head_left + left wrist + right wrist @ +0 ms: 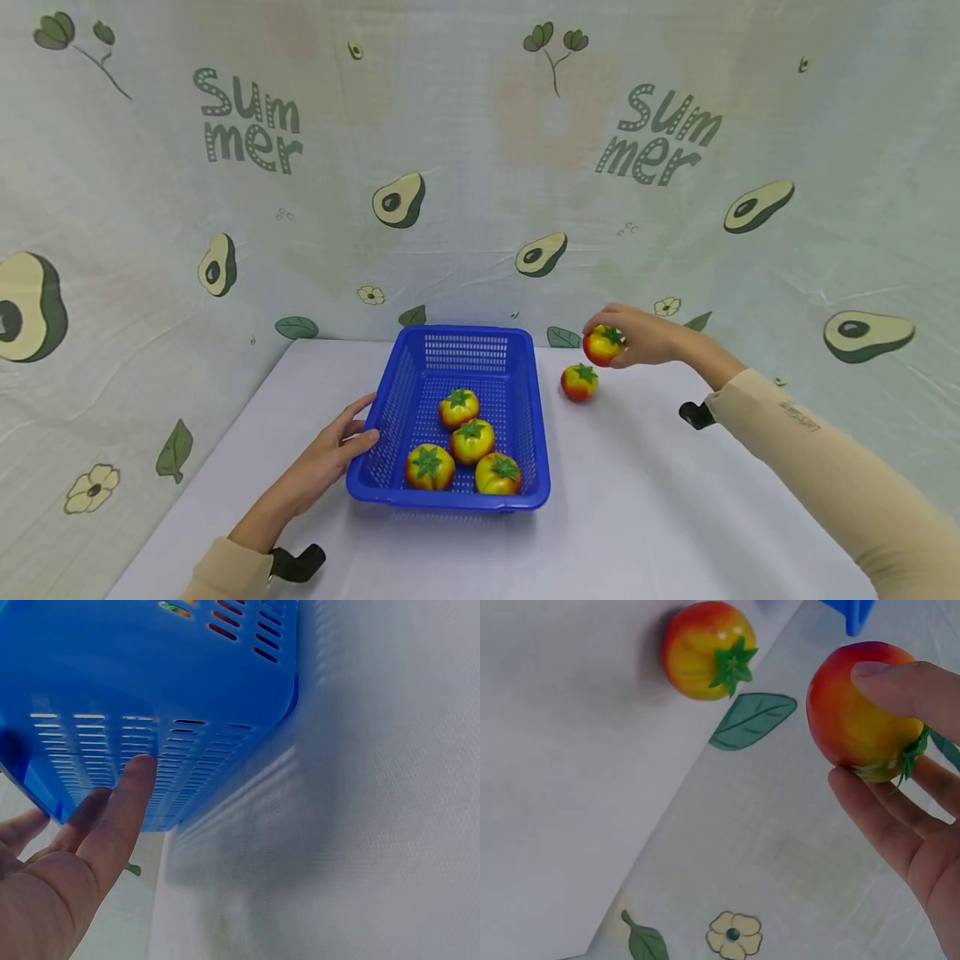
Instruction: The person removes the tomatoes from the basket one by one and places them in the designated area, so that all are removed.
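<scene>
My left hand [334, 444] grips the left rim of a blue plastic basket [540, 450], thumb over the edge. In the left wrist view, its fingers [124, 802] lie against the slotted outer wall of the basket [150, 675]. Inside the basket are several red-and-yellow tomatoes [472, 442] with green star-shaped tops, gathered towards the near end. My right hand [647, 335] holds another tomato [600, 347] between thumb and fingers, raised at the table's far side. Just below it in the head view, one more tomato [579, 382] sits on the table, right of the basket.
The white table [622, 517] ends at a hanging cloth [465, 125] printed with avocados, leaves and lettering, which encloses the back and both sides. Black wrist cameras [297, 563] stick out from both sleeves.
</scene>
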Demonstrator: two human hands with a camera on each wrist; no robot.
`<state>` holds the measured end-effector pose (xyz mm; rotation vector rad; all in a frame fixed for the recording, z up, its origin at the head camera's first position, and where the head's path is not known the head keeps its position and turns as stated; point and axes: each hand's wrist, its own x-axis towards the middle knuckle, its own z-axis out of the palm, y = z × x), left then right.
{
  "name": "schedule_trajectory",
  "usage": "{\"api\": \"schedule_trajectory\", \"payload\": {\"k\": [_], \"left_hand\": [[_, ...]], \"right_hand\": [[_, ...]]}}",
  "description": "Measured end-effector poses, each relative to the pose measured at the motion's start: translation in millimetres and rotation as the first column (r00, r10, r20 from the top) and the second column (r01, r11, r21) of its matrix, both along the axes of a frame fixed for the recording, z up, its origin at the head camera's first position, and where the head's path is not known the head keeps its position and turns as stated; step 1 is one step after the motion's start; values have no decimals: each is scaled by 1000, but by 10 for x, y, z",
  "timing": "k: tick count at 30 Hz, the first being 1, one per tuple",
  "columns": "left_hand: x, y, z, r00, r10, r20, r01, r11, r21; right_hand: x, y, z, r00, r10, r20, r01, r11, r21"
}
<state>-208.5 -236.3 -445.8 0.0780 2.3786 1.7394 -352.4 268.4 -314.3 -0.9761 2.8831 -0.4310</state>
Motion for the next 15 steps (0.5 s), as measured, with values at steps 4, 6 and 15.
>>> {"api": "schedule_trajectory", "payload": {"k": [4, 6, 15], "left_hand": [[7, -8, 5, 1000, 2, 0, -2, 1000, 0], [10, -7, 10, 1000, 2, -2, -2, 1000, 0], [9, 12, 9, 1000, 13, 2, -13, 1000, -19]], "right_hand": [[-21, 157, -65, 1000, -25, 0, 25, 1000, 7], [-33, 228, -100, 999, -41, 3, 41, 999, 9], [-69, 452, -306, 997, -82, 11, 82, 996, 40]]}}
